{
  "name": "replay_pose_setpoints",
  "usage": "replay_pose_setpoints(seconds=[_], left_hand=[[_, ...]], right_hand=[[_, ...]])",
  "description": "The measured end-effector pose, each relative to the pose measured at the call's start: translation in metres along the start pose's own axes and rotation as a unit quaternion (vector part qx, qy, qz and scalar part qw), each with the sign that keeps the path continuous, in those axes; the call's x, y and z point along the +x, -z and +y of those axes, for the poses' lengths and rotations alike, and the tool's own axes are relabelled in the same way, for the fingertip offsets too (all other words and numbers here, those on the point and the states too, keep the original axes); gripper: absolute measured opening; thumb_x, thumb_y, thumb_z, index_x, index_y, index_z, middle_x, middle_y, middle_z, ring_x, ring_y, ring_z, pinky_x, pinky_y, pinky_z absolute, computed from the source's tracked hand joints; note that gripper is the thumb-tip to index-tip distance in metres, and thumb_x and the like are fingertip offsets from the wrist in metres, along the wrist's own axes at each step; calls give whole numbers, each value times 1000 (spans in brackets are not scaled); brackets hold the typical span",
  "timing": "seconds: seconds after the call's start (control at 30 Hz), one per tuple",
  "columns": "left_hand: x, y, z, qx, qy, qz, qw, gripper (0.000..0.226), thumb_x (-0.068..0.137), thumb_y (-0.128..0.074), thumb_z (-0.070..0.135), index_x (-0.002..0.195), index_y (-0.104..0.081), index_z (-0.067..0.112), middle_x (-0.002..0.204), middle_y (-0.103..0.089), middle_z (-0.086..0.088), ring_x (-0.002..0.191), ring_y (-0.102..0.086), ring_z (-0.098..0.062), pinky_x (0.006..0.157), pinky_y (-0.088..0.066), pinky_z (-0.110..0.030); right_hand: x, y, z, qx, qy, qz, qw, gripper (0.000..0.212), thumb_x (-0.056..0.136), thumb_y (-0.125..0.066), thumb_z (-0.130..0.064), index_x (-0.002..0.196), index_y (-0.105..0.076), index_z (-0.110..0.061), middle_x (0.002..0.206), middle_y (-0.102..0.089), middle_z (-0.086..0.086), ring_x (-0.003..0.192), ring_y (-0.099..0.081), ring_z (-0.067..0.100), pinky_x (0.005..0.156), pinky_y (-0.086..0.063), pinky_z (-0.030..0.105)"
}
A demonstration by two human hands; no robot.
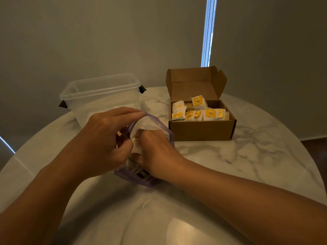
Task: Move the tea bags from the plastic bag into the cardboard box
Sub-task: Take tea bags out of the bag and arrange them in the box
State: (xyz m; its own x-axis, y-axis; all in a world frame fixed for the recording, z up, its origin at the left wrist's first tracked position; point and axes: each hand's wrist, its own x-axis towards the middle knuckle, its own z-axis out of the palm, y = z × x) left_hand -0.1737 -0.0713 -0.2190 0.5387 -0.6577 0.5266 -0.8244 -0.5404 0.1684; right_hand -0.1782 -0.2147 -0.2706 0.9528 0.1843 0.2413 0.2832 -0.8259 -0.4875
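Both hands are busy at the plastic bag, a clear zip pouch with a purple rim that stands near the front middle of the round marble table. The left hand holds the bag by its near-left edge: the forefinger lies stretched along the top of the rim and the other fingers and thumb curl round the side, so the mouth gapes wide. The right hand is down inside that mouth, knuckles up, its fingers curled tight on a white tea bag. How many it has in that grip I cannot tell. A bit more paper and some dark print show through the bag's lower part, below the hands.

To the right and a little farther back sits the cardboard box, apart from the bag, its lid tipped up and back. It already holds a good many tea bags, white with yellow tags, packed upright and loosely jumbled.

Behind the left hand stands a clear plastic tub with black clips at its ends. Along the wall a bright slit of window shows beside a bead chain.
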Motion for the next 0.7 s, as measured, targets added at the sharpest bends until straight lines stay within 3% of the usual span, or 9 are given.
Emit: replay_pose_setpoints(seconds=[0.07,0.17,0.3,0.47,0.57,0.7], left_hand=[[0,0,0,-4,0,2,1000,57,72,-53,11,129,-62,14,121,-64,4,80,-59,3,60,-51,-11],[0,0,-1,-9,-1,4,1000,56,73,-54,11,129,-62,15,121,-63,7,82,-59,5,67,-52,-10],[0,0,-2,-7,-5,0,1000,56,74,-54,12,129,-62,14,121,-63,6,85,-57,8,67,-50,-5],[0,1,-2,-3,-6,9,1000,55,74,-55,11,128,-62,12,121,-64,2,85,-59,-3,64,-52,-6],[0,1,-3,-3,-10,14,1000,55,74,-55,11,128,-62,12,120,-63,4,84,-59,-2,69,-51,-6],[0,-1,-4,-1,-3,12,1000,54,75,-55,14,128,-63,12,119,-63,6,81,-56,4,64,-46,1]], right_hand=[[0,-1,2,26,-1,-1,1000,39,87,-70,-26,122,-57,-15,114,-64,7,104,-60,24,85,-53,35],[-3,2,4,63,-3,6,998,36,87,-69,-21,121,-59,-15,110,-65,7,101,-60,23,87,-54,37],[-9,10,6,66,24,11,997,17,88,-65,-16,103,-71,-12,95,-68,5,87,-61,19,74,-55,33],[-24,30,9,73,52,9,996,11,91,-65,-23,95,-73,-16,86,-68,-2,79,-60,10,67,-52,24],[-29,54,13,67,71,-22,995,11,90,-67,-26,98,-73,-20,86,-68,-9,78,-63,6,70,-57,23],[-27,88,28,103,88,-81,987,13,89,-69,-21,101,-73,-20,90,-70,-10,81,-67,6,75,-60,29]])
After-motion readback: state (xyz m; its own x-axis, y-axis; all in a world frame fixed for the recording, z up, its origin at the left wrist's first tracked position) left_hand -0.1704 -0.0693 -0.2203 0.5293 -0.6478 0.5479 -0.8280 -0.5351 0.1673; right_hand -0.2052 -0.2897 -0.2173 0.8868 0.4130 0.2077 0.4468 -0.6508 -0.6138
